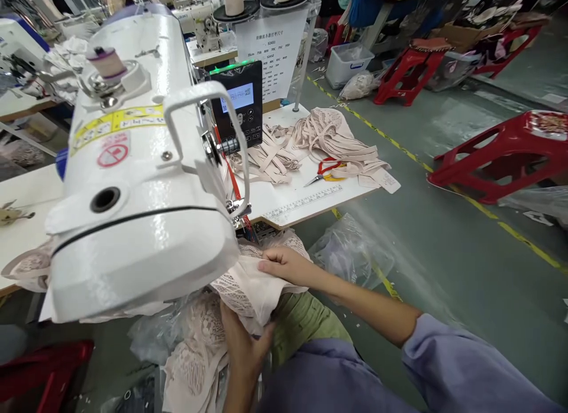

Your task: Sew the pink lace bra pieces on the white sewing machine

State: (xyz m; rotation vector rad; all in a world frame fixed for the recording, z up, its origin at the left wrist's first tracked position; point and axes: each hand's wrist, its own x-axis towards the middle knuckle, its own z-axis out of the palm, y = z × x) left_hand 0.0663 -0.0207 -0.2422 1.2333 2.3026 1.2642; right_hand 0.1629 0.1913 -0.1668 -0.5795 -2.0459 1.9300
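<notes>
Below the head of a white sewing machine [146, 235], my two hands hold a pale pink lace bra [251, 283]. My right hand [286, 265] is closed on its upper right part, thumb and fingers pinching the cloth. Lower down, my left hand [244, 342] grips the lower edge from beneath, with some fingers hidden behind the fabric. The machine head covers the needle area and the bra's far left side. More pale pink lace pieces [195, 348] hang below, left of my left hand.
On the white table [306, 197] lie bundles of pale straps [328, 135], red-and-yellow-handled snips [328, 171] and a printed ruler scale. A control panel [239, 102] stands beside the machine. Red stools [501, 152] and a plastic bag [350, 253] are on the floor.
</notes>
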